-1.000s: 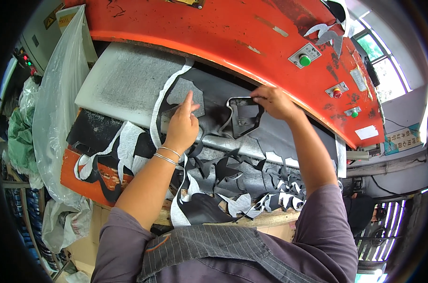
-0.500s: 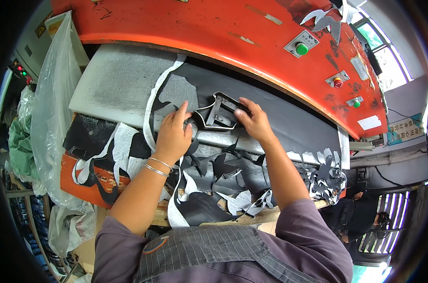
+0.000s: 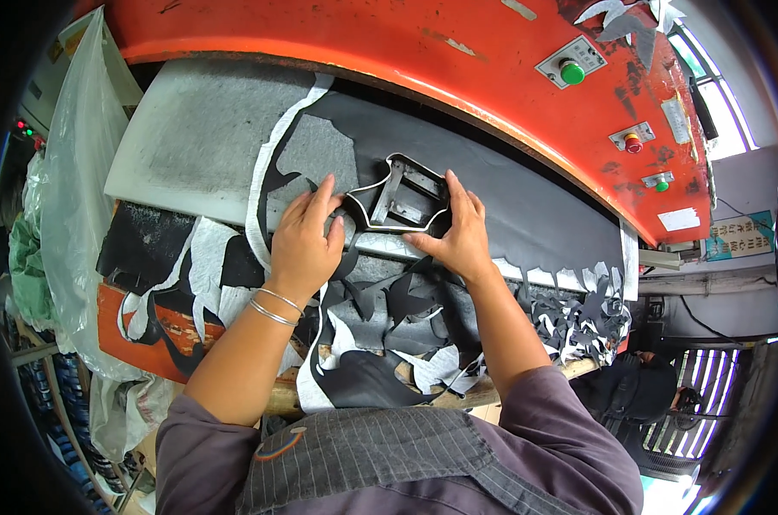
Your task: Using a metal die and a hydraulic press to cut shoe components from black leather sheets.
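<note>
A metal cutting die (image 3: 395, 228), a curved steel strip with crossbars inside, lies on black sheet material (image 3: 500, 206) with a pale underside. My right hand (image 3: 462, 232) grips the die's right end, its fingers along the far right side and the thumb at the near edge. Beside the die's pointed left end is my left hand (image 3: 307, 240), thumb and fingers apart, the fingertips at or very near that point. I cannot tell how firmly they touch it. Left of the die, a cut-away gap in the sheet shows a grey surface (image 3: 320, 150).
An orange machine beam (image 3: 389, 73) spans the far side, with a green button (image 3: 571, 72) and a red button (image 3: 632, 143). A white pad (image 3: 208, 112) lies at left. Black and white offcuts (image 3: 406, 300) heap along the near edge. Clear plastic sheeting (image 3: 88, 189) hangs at left.
My right hand has shifted from the die's upper right to its right end, its thumb now at the near edge. The die has turned slightly. The whole view has shifted a little.
</note>
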Available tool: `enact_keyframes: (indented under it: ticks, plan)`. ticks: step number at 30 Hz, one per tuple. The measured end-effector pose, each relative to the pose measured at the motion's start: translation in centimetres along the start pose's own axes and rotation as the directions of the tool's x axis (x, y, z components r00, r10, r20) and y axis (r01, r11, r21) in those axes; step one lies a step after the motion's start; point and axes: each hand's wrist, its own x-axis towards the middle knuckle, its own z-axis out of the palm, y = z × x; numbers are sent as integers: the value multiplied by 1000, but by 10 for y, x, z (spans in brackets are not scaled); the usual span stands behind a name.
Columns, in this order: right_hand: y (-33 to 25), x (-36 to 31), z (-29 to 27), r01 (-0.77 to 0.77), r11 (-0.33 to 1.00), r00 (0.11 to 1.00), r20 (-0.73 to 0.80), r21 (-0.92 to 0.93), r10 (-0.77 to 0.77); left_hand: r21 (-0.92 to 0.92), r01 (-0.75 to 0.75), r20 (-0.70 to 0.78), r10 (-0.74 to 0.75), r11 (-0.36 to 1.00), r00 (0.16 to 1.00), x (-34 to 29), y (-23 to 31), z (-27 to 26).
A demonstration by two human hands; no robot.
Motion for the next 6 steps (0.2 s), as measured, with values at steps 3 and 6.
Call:
enact_keyframes:
  ticks: [3, 6]
  plan:
    - [-4, 1, 0, 43, 999, 999, -8, -10, -43, 7, 3, -2, -3, 1000, 1000, -3, -1, -2]
    - [-17, -2, -3, 32, 999, 999, 17, -24, -31, 30, -7, -18, 8, 1000, 1000, -9, -3, -3]
